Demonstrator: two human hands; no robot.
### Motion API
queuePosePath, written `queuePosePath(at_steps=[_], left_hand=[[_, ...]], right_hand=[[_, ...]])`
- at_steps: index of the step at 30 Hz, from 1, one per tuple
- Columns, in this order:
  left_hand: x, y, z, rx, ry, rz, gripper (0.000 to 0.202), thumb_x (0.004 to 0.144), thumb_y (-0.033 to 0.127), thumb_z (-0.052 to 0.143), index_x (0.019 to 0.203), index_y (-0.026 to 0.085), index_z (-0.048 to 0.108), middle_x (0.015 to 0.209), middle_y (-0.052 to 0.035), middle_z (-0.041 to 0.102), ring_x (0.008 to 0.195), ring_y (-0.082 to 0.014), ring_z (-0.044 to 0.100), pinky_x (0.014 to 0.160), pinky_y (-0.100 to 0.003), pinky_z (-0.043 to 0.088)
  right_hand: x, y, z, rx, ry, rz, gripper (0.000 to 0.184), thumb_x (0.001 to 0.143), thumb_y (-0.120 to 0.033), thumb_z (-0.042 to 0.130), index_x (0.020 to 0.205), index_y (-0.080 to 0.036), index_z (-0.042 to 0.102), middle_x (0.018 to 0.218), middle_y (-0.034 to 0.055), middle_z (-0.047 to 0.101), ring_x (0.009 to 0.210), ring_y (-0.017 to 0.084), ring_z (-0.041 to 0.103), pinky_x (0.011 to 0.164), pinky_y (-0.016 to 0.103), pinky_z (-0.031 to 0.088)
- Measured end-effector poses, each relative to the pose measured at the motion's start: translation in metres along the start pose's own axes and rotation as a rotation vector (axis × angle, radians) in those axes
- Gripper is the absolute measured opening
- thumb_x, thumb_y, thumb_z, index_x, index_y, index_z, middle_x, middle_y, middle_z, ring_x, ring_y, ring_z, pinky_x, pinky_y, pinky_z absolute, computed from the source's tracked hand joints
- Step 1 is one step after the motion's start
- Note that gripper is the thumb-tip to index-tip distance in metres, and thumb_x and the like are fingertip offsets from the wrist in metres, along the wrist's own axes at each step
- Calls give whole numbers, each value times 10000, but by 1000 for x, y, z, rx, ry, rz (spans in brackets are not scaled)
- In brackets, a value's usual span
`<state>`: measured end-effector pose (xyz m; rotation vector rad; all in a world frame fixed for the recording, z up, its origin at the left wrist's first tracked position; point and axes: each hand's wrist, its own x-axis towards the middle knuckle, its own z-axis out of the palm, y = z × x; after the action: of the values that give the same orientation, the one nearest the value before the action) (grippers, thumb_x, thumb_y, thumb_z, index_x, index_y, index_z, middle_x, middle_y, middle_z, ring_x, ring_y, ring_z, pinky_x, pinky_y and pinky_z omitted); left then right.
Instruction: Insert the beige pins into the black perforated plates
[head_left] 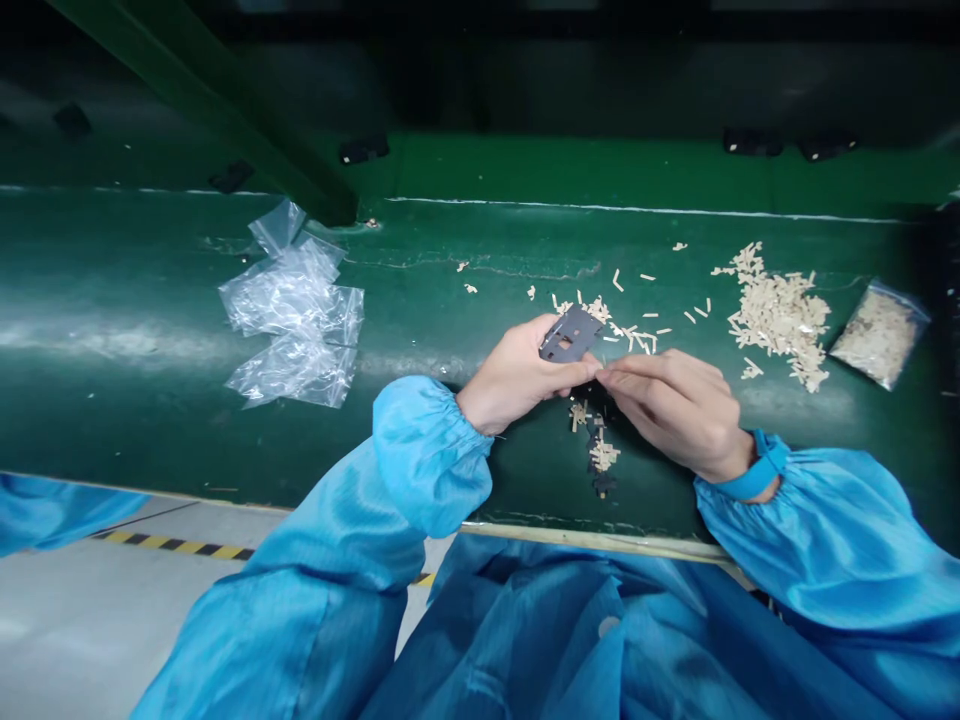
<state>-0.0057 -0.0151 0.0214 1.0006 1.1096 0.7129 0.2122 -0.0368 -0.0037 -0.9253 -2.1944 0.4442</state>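
Note:
My left hand (517, 372) is closed around a thin dark grey plate (571, 335) with small cut-outs, tilted up above the green table. Close by, my right hand (679, 405) has its thumb and fingers pinched together at the plate's lower right edge. Whatever sits between those fingertips is too small to make out. Beneath the hands lie a small pile of pale strips (604, 455) and some small black bits (603, 485). More pale strips (637, 338) are scattered just beyond the plate.
A large heap of pale pieces (780, 315) lies to the right, beside a filled clear zip bag (881, 335). Clear plastic bags (296, 310) are piled on the left. A green post (247, 120) rises behind them. Black blocks (364, 150) sit at the back. Another blue sleeve (60, 512) shows far left.

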Motion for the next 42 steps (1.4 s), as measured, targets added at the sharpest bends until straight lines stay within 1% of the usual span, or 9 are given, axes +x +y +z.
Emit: queuePosePath(at_steps=[3,5,7,9,11,17,25,30,42], left_hand=[[1,1,-2,159,54,79,256,770,236,778,915,164,580,797,11,660,601,-72,529,569,-218,447],[1,0,-4,292,72,150,251,765,250,777,900,173,580,786,23,635,652,-90,540,613,-229,449],[1,-2,-4,426,93,216,246,765,268,771,885,184,573,787,29,612,696,-107,538,644,-240,437],[0,-5,-3,540,112,255,241,769,277,761,879,194,563,797,30,603,718,-119,532,657,-253,420],[-1,-8,-2,608,122,270,233,777,282,750,880,202,556,799,29,597,721,-127,528,656,-262,407],[0,-7,2,564,170,267,226,780,278,745,941,202,605,823,22,635,741,-136,564,682,-265,440],[-5,-12,15,547,352,290,247,819,313,748,1006,239,602,883,22,721,803,-170,681,732,-288,489],[-5,-13,17,453,318,297,276,819,291,759,1037,236,600,949,13,761,872,-176,722,800,-301,526],[-5,-13,18,331,346,276,318,777,301,816,1015,214,624,893,15,761,797,-145,704,740,-259,530]], right_hand=[[11,-7,-4,206,44,301,132,932,-251,692,1057,-245,734,938,64,767,760,187,690,681,339,562],[17,-8,-5,331,-38,516,139,950,-321,668,1015,-211,723,842,52,722,653,152,620,574,295,504],[20,-6,-5,422,-166,614,185,947,-364,663,943,-188,717,756,30,665,589,123,543,509,264,438],[20,-3,-4,465,-231,636,193,925,-363,681,875,-177,702,692,6,606,564,107,486,492,248,402],[18,-1,-2,476,-226,640,164,896,-327,700,840,-174,683,660,-10,567,561,101,460,500,243,397],[16,-1,0,555,-204,696,110,831,-260,741,806,-175,677,651,-18,573,563,94,463,519,240,401],[19,-10,10,599,78,748,251,804,-394,803,776,-192,657,679,9,642,572,111,537,509,243,441],[18,-12,12,600,123,731,223,826,-365,789,789,-185,662,650,-2,622,549,100,523,494,235,426],[24,-17,8,717,120,767,257,825,-390,792,770,-187,644,572,-48,553,456,67,442,412,220,336]])
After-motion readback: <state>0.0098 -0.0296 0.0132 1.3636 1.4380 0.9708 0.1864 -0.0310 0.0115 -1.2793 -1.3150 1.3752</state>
